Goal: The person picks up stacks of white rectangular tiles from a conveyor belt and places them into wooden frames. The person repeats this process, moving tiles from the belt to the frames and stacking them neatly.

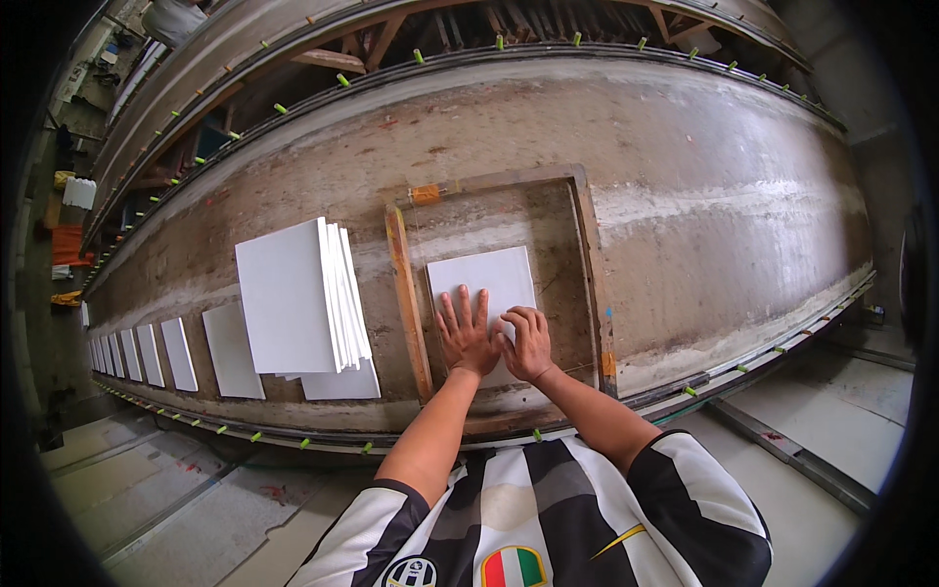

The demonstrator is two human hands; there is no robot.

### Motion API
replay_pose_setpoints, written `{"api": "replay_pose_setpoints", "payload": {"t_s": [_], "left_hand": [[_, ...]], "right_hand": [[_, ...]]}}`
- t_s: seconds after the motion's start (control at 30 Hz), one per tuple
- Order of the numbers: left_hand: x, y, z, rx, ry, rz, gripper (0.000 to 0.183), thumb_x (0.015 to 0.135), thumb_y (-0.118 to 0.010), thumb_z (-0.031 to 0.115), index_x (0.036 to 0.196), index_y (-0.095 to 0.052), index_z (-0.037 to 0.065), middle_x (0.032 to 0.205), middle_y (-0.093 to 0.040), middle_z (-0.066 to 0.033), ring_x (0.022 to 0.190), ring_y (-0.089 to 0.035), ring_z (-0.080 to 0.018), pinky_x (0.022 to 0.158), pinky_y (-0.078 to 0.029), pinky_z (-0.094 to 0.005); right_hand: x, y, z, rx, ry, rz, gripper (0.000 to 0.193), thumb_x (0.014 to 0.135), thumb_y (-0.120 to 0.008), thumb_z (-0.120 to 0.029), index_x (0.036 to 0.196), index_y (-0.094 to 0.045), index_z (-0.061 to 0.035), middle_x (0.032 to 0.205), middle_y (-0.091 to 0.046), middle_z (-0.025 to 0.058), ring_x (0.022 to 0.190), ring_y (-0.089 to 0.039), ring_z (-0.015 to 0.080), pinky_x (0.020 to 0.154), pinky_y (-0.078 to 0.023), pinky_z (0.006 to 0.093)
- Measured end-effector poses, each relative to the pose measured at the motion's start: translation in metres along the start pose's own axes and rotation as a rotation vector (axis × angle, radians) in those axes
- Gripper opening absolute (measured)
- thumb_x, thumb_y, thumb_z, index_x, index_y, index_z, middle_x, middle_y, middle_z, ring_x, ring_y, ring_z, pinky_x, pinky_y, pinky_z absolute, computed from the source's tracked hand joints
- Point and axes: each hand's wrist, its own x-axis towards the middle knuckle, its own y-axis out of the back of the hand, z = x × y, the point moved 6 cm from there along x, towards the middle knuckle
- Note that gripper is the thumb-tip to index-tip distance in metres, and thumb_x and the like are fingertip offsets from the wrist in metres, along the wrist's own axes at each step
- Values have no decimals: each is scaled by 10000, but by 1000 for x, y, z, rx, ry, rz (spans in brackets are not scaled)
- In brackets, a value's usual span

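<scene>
A white flat rectangular panel [494, 268] lies inside a worn wooden frame [595, 274] on the long table. Flat on the panel rests my left hand [469, 338], its fingers spread and pointing away from me. Beside it, my right hand [528, 342] is on the panel's right part with the fingers bent and drawn together. Its thumb is close to the left hand's thumb. Whatever may be under the right fingertips is hidden. Left of the frame, a stack of white panels [284, 293] sits aslant over another white panel [342, 382].
The stained long table [724, 147] has a metal rail with green clips [577, 39] along its edges. More white panels [178, 354] lie in a row toward the left end. Another table [254, 73] runs behind. At the upper left, a person [171, 20] is partly visible.
</scene>
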Motion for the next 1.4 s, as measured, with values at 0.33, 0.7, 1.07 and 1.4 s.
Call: {"api": "replay_pose_setpoints", "payload": {"t_s": [0.33,0.7,1.07,1.4], "left_hand": [[5,0,-1,81,42,-152,748,1002,-444,492,1647,-116,302,1717,-25,-97,1563,43,-419,1250,-29,-580],[-4,-12,-3,-52,-2,23,739,999,-426,569,1637,-179,288,1708,-94,-106,1559,15,-429,1240,-24,-591],[-3,11,-16,-141,-63,53,814,973,-531,574,1618,-220,186,1684,-106,-176,1545,-81,-429,1244,-109,-556],[-74,36,-111,-398,510,82,798,963,-558,611,1489,-400,33,1446,-512,-239,1292,-532,-414,1043,-445,-522]], "right_hand": [[19,-14,15,22,-70,-81,307,926,-659,-258,1161,-590,-72,1132,-610,137,1069,-579,342,955,-437,477],[94,-52,54,283,-261,-71,272,970,-647,-221,872,-580,24,810,-608,172,756,-591,377,689,-481,418],[14,117,83,-215,-345,122,433,865,-768,-263,1188,-585,-41,1148,-583,222,1071,-588,405,934,-492,472],[-66,133,93,-205,-709,-171,649,876,-749,-364,1355,-471,-26,1198,-635,267,1116,-616,450,923,-503,513]]}}
